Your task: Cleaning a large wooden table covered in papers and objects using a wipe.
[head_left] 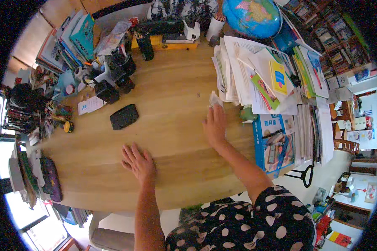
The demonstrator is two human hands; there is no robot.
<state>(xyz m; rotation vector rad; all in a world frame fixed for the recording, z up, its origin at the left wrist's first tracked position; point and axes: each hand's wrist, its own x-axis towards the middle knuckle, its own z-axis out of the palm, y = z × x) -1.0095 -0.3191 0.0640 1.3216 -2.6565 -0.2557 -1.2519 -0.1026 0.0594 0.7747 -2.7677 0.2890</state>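
Note:
My left hand (139,161) rests palm down on the wooden desk (176,175), its fingers somewhat spread and nothing in it. Further right, my right hand (216,127) lies low over the desk top with a crumpled white tissue (215,98) under and ahead of its fingertips. A small dark speck (198,95) is on the wood left of the tissue. Beyond my left hand lies a flat black rectangular object (124,116); its exact kind is unclear. Just right of my right hand, a small green object (248,114) sits against the paper stack.
Stacked papers (235,72) and a blue box (275,144) line the right side, with a globe (253,17) behind. Pen holders (144,45), a black container (106,91) and upright books (78,37) stand back left. A dark pouch (51,178) lies at the left edge.

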